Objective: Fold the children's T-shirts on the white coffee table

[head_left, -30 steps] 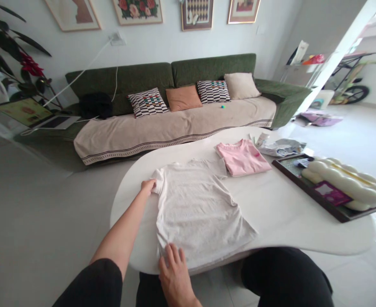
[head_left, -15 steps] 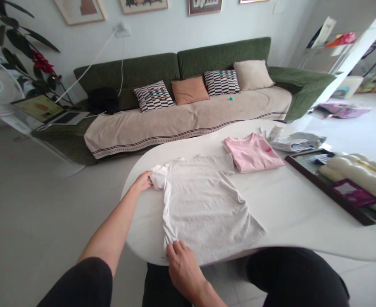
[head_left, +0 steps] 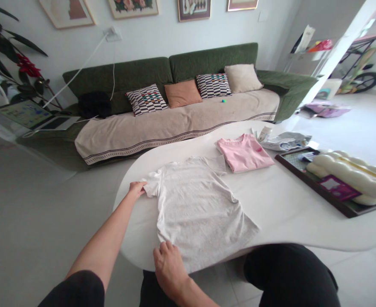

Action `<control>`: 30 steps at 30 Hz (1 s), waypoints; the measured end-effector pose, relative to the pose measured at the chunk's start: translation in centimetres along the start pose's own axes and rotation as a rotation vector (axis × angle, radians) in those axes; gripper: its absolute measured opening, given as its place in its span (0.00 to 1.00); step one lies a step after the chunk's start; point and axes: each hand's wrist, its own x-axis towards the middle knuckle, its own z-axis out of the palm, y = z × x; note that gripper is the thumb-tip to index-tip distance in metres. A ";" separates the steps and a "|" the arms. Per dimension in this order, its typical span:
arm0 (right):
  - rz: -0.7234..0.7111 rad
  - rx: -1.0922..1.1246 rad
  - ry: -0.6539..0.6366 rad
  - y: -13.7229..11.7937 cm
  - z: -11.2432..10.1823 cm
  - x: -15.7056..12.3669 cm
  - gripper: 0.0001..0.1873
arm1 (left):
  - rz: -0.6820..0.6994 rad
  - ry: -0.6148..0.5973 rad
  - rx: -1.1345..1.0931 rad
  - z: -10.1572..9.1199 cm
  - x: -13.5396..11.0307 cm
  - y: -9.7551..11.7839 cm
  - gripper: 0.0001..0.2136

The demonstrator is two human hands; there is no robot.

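A light grey T-shirt (head_left: pixel 194 209) lies spread on the white table (head_left: pixel 280 213), its neck toward the sofa and its hem along the table's near edge. My left hand (head_left: pixel 137 189) is closed on the end of the left sleeve. At the hem's left corner, my right hand (head_left: pixel 169 264) pinches the fabric, its fingertips partly hidden behind the knuckles. Beside the right sleeve rests a folded pink T-shirt (head_left: pixel 245 153).
To the right stands a dark-rimmed tray (head_left: pixel 316 187) holding a cream puffy item (head_left: pixel 351 175) and a purple packet (head_left: pixel 339 187). A silvery plastic bag (head_left: pixel 287 141) lies behind it. Beyond the table is a green sofa (head_left: pixel 213 55) with cushions; a laptop (head_left: pixel 34 117) sits at its left end.
The view has shifted, so the whole scene sits a little further left. The left sleeve lies slightly lower and more spread out in my left hand. Both hands keep their hold.
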 end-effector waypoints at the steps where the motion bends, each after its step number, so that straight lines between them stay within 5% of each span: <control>1: 0.015 0.085 0.033 0.3 -0.3 -0.3 0.15 | -0.032 -0.015 0.027 -0.3 -0.1 0.4 0.09; 6: 0.254 0.679 0.207 3.0 -2.5 -1.9 0.26 | -0.079 -0.086 0.153 0.7 -0.2 4.5 0.06; 11: 0.520 0.820 0.223 7.3 -2.8 -3.5 0.14 | 0.023 -0.179 0.239 8.2 -0.3 7.5 0.07; 15: 0.555 0.759 0.242 9.8 -2.1 -4.6 0.12 | 0.127 -0.230 0.313 15.4 -0.9 5.0 0.09; 19: 0.564 0.757 0.331 10.8 -2.1 -5.3 0.15 | 0.254 -0.276 0.378 19.1 -1.2 1.5 0.10; 23: 0.459 0.820 0.264 10.9 -2.8 -5.5 0.12 | 0.437 -0.342 0.442 18.9 -1.0 0.5 0.06; 30: 0.401 0.683 0.252 10.9 -3.9 -5.6 0.12 | 0.756 -0.404 0.613 13.9 -2.3 -0.4 0.10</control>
